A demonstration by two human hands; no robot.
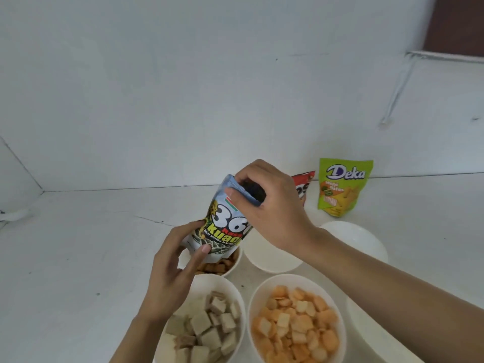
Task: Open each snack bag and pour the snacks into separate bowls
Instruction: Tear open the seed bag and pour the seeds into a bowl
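I hold a sunflower-seed bag (pixel 225 226) upright above the bowls. My left hand (pixel 172 271) grips its bottom. My right hand (pixel 269 205) pinches the top edge, thumb on the front, fingers reaching into the opening. Under the bag stands a bowl of brown snacks (pixel 222 265), mostly hidden. Beside it is an empty white bowl (pixel 269 258), and another empty bowl (pixel 361 242) lies farther right. Close to me are a bowl of beige wafer cubes (pixel 207 326) and a bowl of orange crackers (pixel 296 323). A green Deka bag (pixel 340 187) stands by the wall, a red bag (pixel 303 184) next to it.
All of this sits on a white counter (pixel 78 258) that meets a white wall at the back and left. Another white bowl's rim (pixel 366 323) shows under my right forearm. A dark window frame (pixel 455 24) is at the top right.
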